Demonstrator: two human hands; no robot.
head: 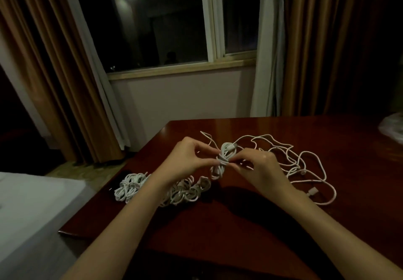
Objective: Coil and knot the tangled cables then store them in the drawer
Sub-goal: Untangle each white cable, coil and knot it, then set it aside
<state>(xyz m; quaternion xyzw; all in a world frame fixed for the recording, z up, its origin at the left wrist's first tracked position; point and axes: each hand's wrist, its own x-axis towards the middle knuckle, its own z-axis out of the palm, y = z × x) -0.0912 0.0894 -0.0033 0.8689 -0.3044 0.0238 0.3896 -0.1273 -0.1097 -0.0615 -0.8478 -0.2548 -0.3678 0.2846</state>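
A small coiled white cable bundle (222,158) is held above the dark red wooden table (250,214). My left hand (187,160) pinches its wrapped middle from the left. My right hand (259,166) pinches the same middle from the right. Loose tangled white cables (301,160) sprawl on the table behind and to the right of my right hand, ending in a white plug (312,192). Several coiled and knotted white cables (130,187) lie in a row near the table's left edge, partly hidden by my left forearm. No drawer is in view.
A dark flat object (118,178) lies under the leftmost coils at the table's left edge. A crumpled plastic bag (392,127) sits at the far right. A bed (32,203) stands left of the table. Curtains (50,72) and a window are behind.
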